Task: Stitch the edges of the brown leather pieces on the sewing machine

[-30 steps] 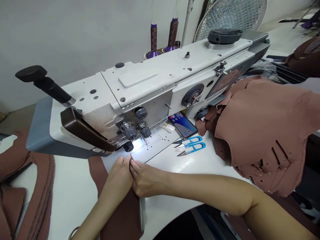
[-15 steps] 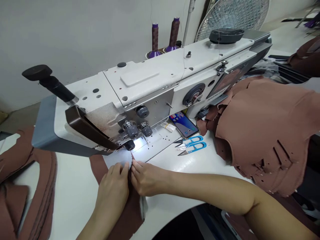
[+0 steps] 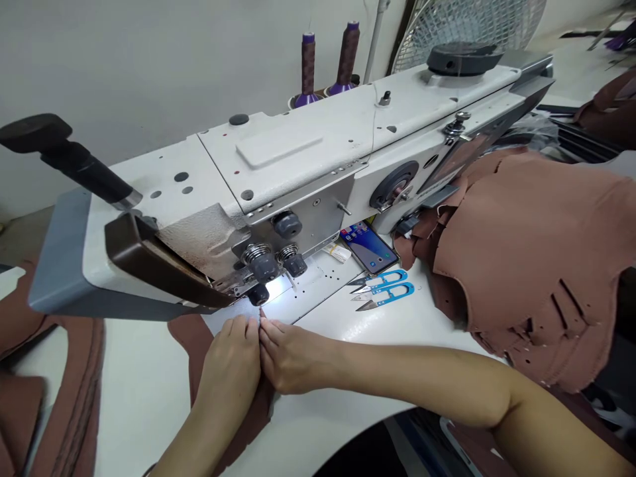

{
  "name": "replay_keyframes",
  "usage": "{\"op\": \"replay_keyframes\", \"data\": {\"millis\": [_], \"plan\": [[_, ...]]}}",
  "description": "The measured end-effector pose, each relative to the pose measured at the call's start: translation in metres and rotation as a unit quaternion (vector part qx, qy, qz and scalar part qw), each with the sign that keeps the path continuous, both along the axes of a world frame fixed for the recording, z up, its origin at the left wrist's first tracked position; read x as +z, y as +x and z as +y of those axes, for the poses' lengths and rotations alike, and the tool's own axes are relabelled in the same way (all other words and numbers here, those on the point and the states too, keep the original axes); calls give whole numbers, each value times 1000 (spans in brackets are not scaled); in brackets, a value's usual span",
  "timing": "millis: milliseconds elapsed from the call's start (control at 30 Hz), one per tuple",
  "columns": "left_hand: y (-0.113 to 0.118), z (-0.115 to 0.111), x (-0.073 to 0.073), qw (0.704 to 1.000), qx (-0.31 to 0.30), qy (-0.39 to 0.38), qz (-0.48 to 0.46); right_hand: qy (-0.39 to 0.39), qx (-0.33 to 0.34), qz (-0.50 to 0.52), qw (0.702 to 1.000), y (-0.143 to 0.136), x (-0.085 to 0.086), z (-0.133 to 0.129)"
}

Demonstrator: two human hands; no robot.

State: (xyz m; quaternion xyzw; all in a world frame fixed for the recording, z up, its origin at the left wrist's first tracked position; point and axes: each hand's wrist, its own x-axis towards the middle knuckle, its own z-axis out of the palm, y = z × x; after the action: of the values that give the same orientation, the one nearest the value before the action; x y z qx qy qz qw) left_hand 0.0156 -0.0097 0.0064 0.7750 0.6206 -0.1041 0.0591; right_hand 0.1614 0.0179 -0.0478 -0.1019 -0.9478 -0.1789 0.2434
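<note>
A white sewing machine stretches across the view, its lit needle area partly hidden behind its head. Brown material with a pale grey layer lies under the machine head and runs down beneath my hands. My left hand presses on the grey layer, its fingers bent and together. Right beside it, my right hand pinches the edge of the brown material, just in front of the needle area. The two hands almost touch.
Two blue thread snips and a phone lie right of the needle area. Stacked brown pieces fill the right side, and more lie at the left. Two thread cones and a fan stand behind the machine.
The material has moved further under the machine head, and less of it shows below my hands. My left hand has slid slightly down. The view has shifted closer to the machine.
</note>
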Motion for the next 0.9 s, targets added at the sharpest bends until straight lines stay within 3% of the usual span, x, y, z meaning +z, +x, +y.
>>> {"op": "replay_keyframes", "data": {"millis": [333, 567, 733, 900], "plan": [[3, 16, -2, 1000, -11, -7, 27, 2, -17, 6, 1000, -1, -2, 0], [-11, 20, -12, 1000, 9, 16, -21, 4, -25, 30, 999, -3, -4, -2], [-36, 11, -17, 995, -19, 46, -81, 6, -10, 21, 1000, 3, -7, -14], [-35, 10, -16, 989, -45, 41, -134, 12, -16, 23, 1000, 0, -7, -14]]}}
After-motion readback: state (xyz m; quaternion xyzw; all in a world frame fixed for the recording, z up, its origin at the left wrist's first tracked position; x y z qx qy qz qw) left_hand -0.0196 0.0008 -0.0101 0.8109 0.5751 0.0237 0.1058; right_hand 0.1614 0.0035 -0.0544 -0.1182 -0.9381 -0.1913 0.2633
